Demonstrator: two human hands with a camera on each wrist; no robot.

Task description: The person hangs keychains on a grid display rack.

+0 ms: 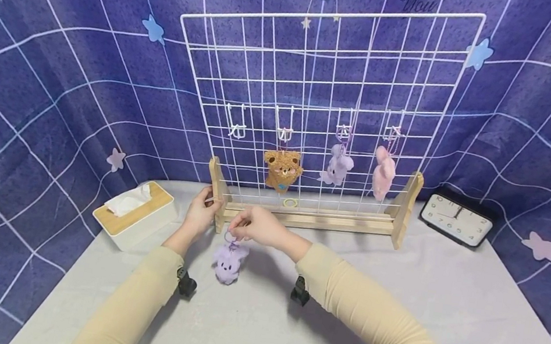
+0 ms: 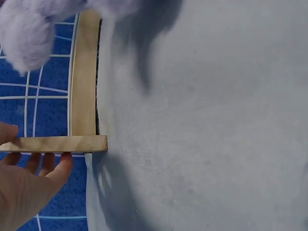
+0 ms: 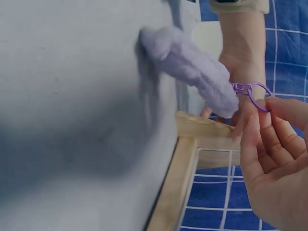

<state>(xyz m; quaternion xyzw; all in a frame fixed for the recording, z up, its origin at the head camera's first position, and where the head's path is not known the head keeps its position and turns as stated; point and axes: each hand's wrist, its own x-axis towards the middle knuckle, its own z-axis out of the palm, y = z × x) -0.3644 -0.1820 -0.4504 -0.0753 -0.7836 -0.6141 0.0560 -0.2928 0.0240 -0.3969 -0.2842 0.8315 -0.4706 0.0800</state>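
Note:
My right hand (image 1: 262, 228) pinches the purple ring (image 3: 259, 96) of a fluffy lilac plush keychain (image 1: 227, 265) between thumb and fingertips. The plush dangles just above the table, in front of the rack's left end. With thumb on one side and fingers on the other, my left hand (image 1: 201, 212) grips the wooden end support (image 2: 62, 143) of the white wire grid rack (image 1: 320, 78). On the rack's hooks hang a brown bear plush (image 1: 282, 170), a lilac plush (image 1: 338, 166) and a pink plush (image 1: 383, 174). The leftmost hook (image 1: 237, 129) holds nothing.
A tissue box (image 1: 138, 226) with a wooden lid stands left of the rack. At the right is a black-framed clock (image 1: 456, 218). A small yellow ring (image 1: 290, 202) lies by the rack's base. Blue patterned cloth (image 1: 82, 80) hangs behind the grey table (image 1: 253, 333).

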